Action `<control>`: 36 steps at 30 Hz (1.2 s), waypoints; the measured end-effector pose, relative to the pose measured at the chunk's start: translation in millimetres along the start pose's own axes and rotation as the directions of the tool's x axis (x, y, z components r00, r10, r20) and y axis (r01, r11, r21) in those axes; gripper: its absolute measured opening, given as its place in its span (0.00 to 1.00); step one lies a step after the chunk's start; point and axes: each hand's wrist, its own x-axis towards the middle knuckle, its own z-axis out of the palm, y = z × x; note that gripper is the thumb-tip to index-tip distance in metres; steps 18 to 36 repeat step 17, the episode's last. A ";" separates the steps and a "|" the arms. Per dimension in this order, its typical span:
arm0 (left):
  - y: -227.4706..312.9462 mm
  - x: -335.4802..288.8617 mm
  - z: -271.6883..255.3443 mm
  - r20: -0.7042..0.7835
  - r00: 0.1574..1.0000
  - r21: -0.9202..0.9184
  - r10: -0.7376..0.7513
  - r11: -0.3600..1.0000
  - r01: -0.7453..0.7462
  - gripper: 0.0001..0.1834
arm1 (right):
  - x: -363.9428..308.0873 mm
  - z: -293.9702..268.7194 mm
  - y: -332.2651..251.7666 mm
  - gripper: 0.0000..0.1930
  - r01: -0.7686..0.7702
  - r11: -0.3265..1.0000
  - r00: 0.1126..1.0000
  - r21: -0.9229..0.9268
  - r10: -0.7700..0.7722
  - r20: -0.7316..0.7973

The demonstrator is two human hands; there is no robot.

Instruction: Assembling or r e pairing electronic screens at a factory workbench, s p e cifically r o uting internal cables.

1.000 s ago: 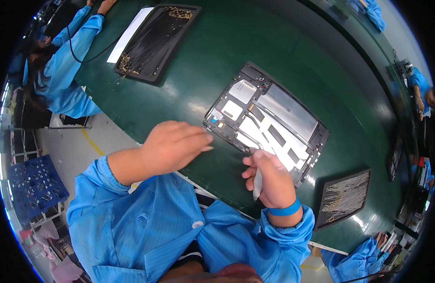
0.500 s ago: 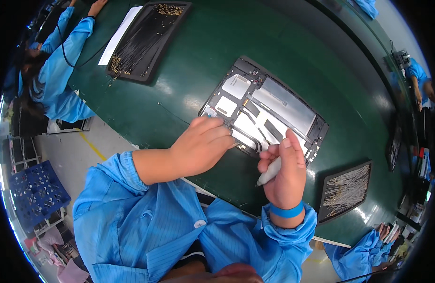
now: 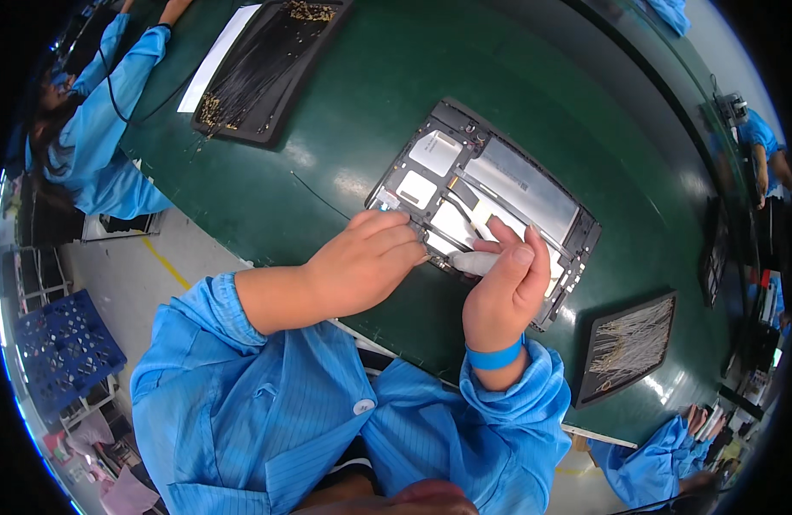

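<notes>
An opened tablet (image 3: 420, 150) lies at an angle on the green table, its silver battery, metal shields and black strips exposed. At the tablet's near left edge my left hand (image 3: 370, 262) is closed in a pinch. From it a thin black cable (image 3: 318, 194) trails up and left across the table; its pinched end is hidden by the fingers. Over the tablet's near part, my right hand (image 3: 512, 287) has curled fingers around a white tapered piece (image 3: 473, 262), whose tip points toward my left hand. Whether that piece covers a finger or is a tool is unclear.
A black tray of black cables (image 3: 263, 77) with gold ends stands far left beside a white sheet (image 3: 217, 60). On the right sits another tray of pale cables (image 3: 629, 343). Co-workers in blue are at the left, a sleeve (image 3: 104, 154) showing there, and along the right edge.
My right hand has turned, and the white piece has swung from pointing down toward my wrist to pointing left over the tablet. My left hand keeps its pinch at the edge.
</notes>
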 end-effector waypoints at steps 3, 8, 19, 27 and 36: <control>0.2 -0.7 -0.1 0.009 1.000 0.018 -0.027 0.999 0.026 0.12 | -1.0 1.1 3.9 0.15 0.042 0.999 0.999 -0.007 -0.041 0.030; 1.2 1.5 1.1 -0.004 1.000 -0.009 -0.027 1.000 0.027 0.10 | -2.1 5.2 7.0 0.13 0.113 0.992 0.994 0.061 -0.113 0.009; -0.2 -3.5 -4.7 0.094 0.995 0.027 -0.033 0.999 0.030 0.15 | 17.8 14.1 -25.7 0.09 0.469 0.790 0.810 -0.394 -0.208 0.547; -0.2 -3.5 -4.7 0.094 0.995 0.027 -0.033 0.999 0.030 0.15 | 17.8 14.1 -25.7 0.09 0.469 0.790 0.810 -0.394 -0.208 0.547; -0.2 -3.5 -4.7 0.094 0.995 0.027 -0.033 0.999 0.030 0.15 | 17.8 14.1 -25.7 0.09 0.469 0.790 0.810 -0.394 -0.208 0.547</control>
